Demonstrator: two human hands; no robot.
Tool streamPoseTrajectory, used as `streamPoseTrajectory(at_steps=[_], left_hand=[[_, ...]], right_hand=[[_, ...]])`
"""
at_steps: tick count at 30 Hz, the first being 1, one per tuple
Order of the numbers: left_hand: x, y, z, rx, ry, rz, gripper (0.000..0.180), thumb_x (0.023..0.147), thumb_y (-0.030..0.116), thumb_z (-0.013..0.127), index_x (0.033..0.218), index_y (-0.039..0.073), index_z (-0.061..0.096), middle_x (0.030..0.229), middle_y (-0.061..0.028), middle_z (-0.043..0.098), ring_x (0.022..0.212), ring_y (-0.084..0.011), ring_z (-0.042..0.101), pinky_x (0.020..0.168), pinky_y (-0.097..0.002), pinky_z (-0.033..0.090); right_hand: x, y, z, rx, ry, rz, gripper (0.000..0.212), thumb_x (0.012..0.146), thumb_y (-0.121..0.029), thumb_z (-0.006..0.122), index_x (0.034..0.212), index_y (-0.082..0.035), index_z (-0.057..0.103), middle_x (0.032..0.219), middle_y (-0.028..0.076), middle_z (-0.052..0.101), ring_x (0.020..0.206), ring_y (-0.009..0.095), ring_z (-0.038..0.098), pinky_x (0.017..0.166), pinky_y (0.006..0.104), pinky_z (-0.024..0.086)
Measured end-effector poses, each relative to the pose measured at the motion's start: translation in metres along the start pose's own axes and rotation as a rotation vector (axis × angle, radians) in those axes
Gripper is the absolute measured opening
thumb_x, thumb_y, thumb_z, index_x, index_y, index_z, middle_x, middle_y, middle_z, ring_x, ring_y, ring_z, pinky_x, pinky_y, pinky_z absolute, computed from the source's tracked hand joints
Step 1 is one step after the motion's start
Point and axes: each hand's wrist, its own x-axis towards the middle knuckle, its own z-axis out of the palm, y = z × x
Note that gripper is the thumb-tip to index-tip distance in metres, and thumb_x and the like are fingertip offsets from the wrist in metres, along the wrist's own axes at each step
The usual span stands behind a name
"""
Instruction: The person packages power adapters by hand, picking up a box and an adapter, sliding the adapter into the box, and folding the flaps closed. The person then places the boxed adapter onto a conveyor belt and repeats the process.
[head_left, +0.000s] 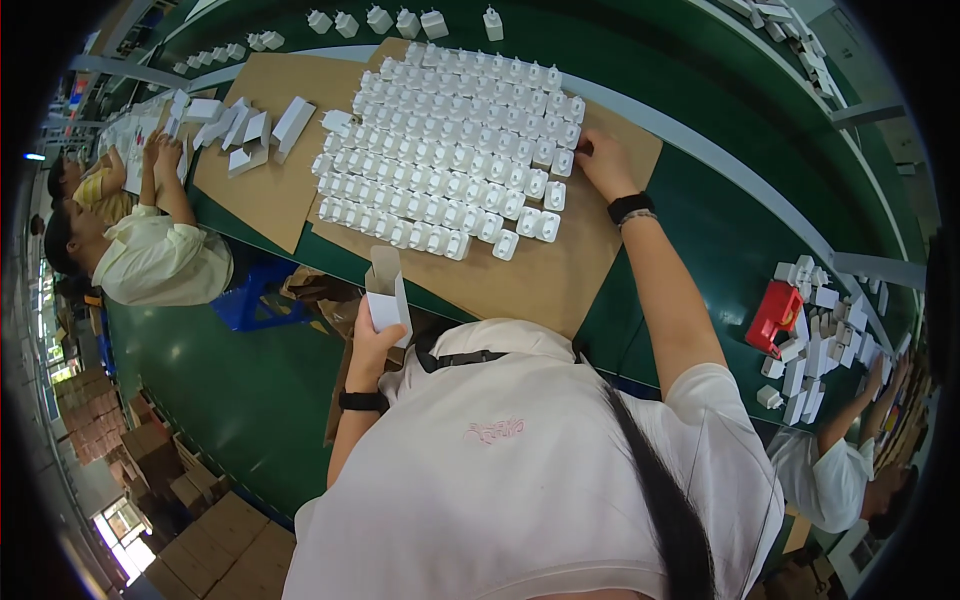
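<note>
My left hand [376, 342] is wrapped round a small white carton [388, 290], held upright with its top flap raised, just off the table's near edge. On the brown cardboard sheet [590, 265] stand many white plug chargers [440, 150] in close rows. My right hand [606, 165] reaches to the right end of these rows, its fingers curled together beside an end charger [562, 162]. Whatever lies between those fingertips is hidden by the hand.
Unfolded white cartons [245, 135] lie on another cardboard sheet [235, 190] at the left. A red holder [775, 317] sits among loose cartons and chargers at the right. More chargers [378, 18] line the far shelf. Co-workers [160, 250] sit at both sides.
</note>
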Motion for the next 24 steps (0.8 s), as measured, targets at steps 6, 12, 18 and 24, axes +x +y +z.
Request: streamPoseTrajectory(at_steps=[6,12,18,24], left_hand=[[0.002,0.002,0.003,-0.002,0.005,0.012,0.059,0.064,0.005,0.058,0.12,0.003,0.041,0.102,-0.0048,0.051,0.092,-0.0155,0.051,0.08,-0.0279,0.042],[-0.001,-0.025,-0.014,-0.332,0.132,0.036,0.065,0.068,0.004,0.063,0.127,0.005,0.035,0.108,-0.0041,0.048,0.101,-0.0159,0.047,0.086,-0.0292,0.04],[0.024,-0.008,-0.038,-0.354,0.192,0.096,0.057,0.071,0.013,0.067,0.121,0.002,0.042,0.102,-0.0035,0.053,0.091,-0.0135,0.051,0.079,-0.0273,0.042],[0.028,0.025,-0.083,-0.454,0.264,0.179,0.044,0.075,0.016,0.058,0.114,-0.001,0.048,0.09,-0.0056,0.057,0.079,-0.0154,0.057,0.069,-0.0272,0.049]], right_hand=[[-0.008,0.018,-0.014,0.046,0.009,-0.026,0.023,0.072,-0.01,0.066,0.094,-0.005,0.06,0.088,0.013,0.063,0.08,0.028,0.06,0.072,0.0345,0.048],[-0.056,0.002,-0.053,0.318,0.108,0.161,0.02,0.08,-0.012,0.062,0.096,-0.001,0.063,0.091,0.009,0.064,0.083,0.014,0.06,0.072,0.0257,0.047],[-0.088,-0.098,-0.161,0.624,-0.051,0.059,0.028,0.082,-0.01,0.06,0.108,0.0,0.056,0.1,0.01,0.061,0.081,0.013,0.057,0.07,0.0244,0.046],[-0.018,-0.191,-0.275,0.245,-0.036,-0.184,0.035,0.078,-0.006,0.061,0.112,0.001,0.054,0.106,0.008,0.059,0.088,0.013,0.054,0.077,0.0238,0.042]])
